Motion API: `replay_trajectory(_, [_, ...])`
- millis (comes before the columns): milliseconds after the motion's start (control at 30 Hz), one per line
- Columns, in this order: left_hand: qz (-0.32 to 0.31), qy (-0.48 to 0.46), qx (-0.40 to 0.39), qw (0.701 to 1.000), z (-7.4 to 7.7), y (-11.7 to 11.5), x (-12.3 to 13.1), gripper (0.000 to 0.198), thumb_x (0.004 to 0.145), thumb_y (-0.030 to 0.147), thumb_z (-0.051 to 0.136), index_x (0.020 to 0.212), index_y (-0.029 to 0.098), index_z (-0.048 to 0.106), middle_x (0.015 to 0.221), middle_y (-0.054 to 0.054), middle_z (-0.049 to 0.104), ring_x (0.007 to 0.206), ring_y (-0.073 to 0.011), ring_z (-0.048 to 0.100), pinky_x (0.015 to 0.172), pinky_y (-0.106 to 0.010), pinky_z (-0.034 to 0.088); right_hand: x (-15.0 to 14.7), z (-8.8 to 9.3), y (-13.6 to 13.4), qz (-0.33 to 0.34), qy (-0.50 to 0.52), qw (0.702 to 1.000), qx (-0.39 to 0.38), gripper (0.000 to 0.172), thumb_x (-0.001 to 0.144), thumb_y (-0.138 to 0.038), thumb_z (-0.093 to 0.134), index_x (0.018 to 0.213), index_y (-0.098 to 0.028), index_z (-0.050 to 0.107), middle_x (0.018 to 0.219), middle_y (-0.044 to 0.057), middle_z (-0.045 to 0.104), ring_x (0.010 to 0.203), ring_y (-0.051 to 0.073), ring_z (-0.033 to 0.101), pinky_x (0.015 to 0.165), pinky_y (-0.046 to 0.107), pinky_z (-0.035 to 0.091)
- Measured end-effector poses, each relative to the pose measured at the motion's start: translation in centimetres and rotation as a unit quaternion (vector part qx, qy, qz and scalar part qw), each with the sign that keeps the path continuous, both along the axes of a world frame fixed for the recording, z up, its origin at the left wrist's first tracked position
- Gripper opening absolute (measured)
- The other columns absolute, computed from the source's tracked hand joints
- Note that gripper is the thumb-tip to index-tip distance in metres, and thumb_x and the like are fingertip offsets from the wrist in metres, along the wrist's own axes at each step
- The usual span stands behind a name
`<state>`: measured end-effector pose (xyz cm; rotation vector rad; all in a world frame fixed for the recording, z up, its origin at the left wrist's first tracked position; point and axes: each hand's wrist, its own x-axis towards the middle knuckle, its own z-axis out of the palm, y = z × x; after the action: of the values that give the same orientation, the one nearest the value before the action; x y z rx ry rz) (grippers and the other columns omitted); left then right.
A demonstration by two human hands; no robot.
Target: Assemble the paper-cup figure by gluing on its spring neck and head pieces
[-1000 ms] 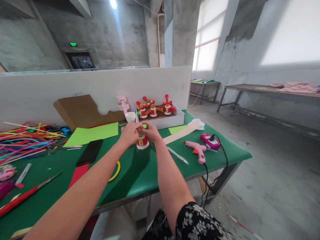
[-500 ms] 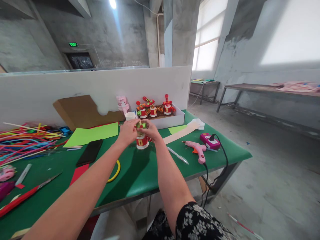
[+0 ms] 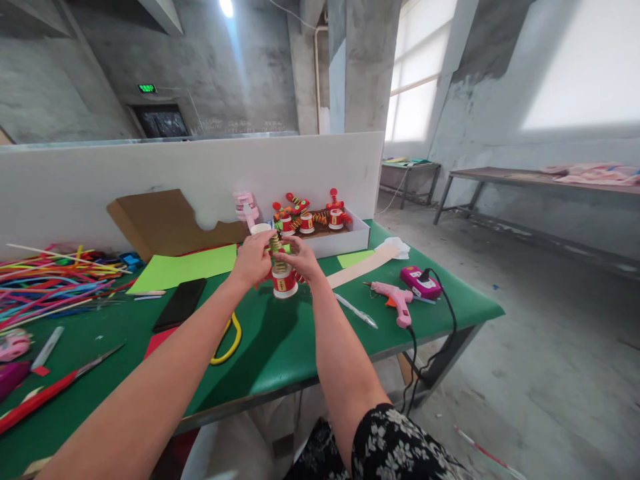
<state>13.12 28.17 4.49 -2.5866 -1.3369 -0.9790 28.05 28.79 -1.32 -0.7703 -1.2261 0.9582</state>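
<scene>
A red and white paper-cup figure [image 3: 285, 284] stands upright on the green table, with a yellow-green folded paper spring [image 3: 276, 245] rising from its top. My left hand [image 3: 253, 257] pinches the spring's upper part from the left. From the right, my right hand [image 3: 302, 259] curls its fingers and thumb round a green part of the figure beside the spring. The fingertips partly hide where each touches. Red paper pieces show at both sides of the cup. Right behind my left hand is a white paper cup [image 3: 261, 229].
A white box [image 3: 357, 235] holds several similar figures. Right lie a pen [image 3: 356, 311], a pink glue gun [image 3: 395, 300] and a corded magenta power socket [image 3: 420, 283]. Left are a phone [image 3: 180, 305], yellow-handled scissors [image 3: 231, 343], green paper [image 3: 185, 270], red-handled scissors [image 3: 55, 385] and pipe cleaners [image 3: 55, 283].
My left hand has shifted slightly left and up, and the paper spring between my hands now shows taller above the cup. The right hand has barely moved.
</scene>
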Motion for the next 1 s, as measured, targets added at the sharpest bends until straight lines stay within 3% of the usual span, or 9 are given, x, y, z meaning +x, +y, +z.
replay_trajectory(200, [0.005, -0.02, 0.013, 1.0, 0.6, 0.0, -0.4, 0.067, 0.073, 0.008, 0.043, 0.139, 0.015, 0.055, 0.142, -0.009, 0.062, 0.129, -0.0273, 0.056, 0.113, -0.043, 0.042, 0.0, 0.1, -0.1, -0.015, -0.003, 1.0, -0.009, 0.057, 0.064, -0.04, 0.086, 0.113, -0.021, 0.063, 0.117, 0.007, 0.068, 0.111, 0.021, 0.063, 0.097, 0.033, 0.05])
replay_trajectory(333, [0.017, -0.042, 0.022, 0.999, 0.8, 0.0, -1.1, 0.066, 0.075, 0.009, 0.043, 0.139, 0.012, 0.054, 0.14, -0.011, 0.063, 0.128, -0.0279, 0.057, 0.113, -0.043, 0.042, 0.3, 0.2, 0.2, -0.052, 0.025, 0.998, -0.005, 0.046, 0.08, -0.057, 0.068, 0.108, -0.021, 0.066, 0.112, 0.007, 0.07, 0.111, 0.021, 0.063, 0.101, 0.034, 0.048])
replay_trajectory(500, [0.036, -0.054, 0.021, 0.998, 0.7, 0.2, -2.0, 0.065, 0.075, 0.009, 0.043, 0.138, 0.015, 0.055, 0.137, -0.009, 0.065, 0.121, -0.0261, 0.061, 0.108, -0.041, 0.046, 0.6, 0.3, 0.7, -0.065, 0.074, 0.995, -0.033, 0.058, 0.086, -0.071, 0.051, 0.104, -0.019, 0.07, 0.109, 0.008, 0.072, 0.109, 0.023, 0.064, 0.101, 0.037, 0.048])
replay_trajectory(667, [0.031, -0.028, 0.015, 0.999, 0.5, 0.9, -1.5, 0.061, 0.073, 0.008, 0.044, 0.131, 0.014, 0.061, 0.138, -0.009, 0.065, 0.126, -0.0271, 0.058, 0.11, -0.042, 0.044, 0.4, 0.2, 0.4, -0.076, 0.029, 0.996, -0.023, 0.045, 0.075, -0.057, 0.072, 0.102, -0.021, 0.067, 0.11, 0.006, 0.072, 0.111, 0.023, 0.063, 0.1, 0.036, 0.048])
replay_trajectory(767, [0.028, -0.014, 0.007, 0.999, 0.4, 1.3, -0.7, 0.063, 0.072, 0.008, 0.044, 0.132, 0.016, 0.061, 0.142, -0.009, 0.062, 0.129, -0.0269, 0.055, 0.111, -0.043, 0.043, 0.3, 0.1, 0.0, -0.063, -0.013, 0.998, -0.016, 0.048, 0.064, -0.042, 0.083, 0.104, -0.021, 0.065, 0.111, 0.006, 0.07, 0.108, 0.022, 0.064, 0.098, 0.035, 0.05])
replay_trajectory(1000, [0.018, -0.006, 0.01, 1.0, -0.1, 1.4, -0.4, 0.06, 0.071, 0.004, 0.042, 0.124, 0.018, 0.067, 0.133, -0.009, 0.068, 0.128, -0.0263, 0.056, 0.11, -0.043, 0.043, 0.4, 0.2, -0.6, -0.06, -0.062, 0.996, -0.012, 0.045, 0.063, -0.037, 0.083, 0.102, -0.023, 0.065, 0.112, 0.005, 0.069, 0.104, 0.022, 0.062, 0.095, 0.038, 0.05])
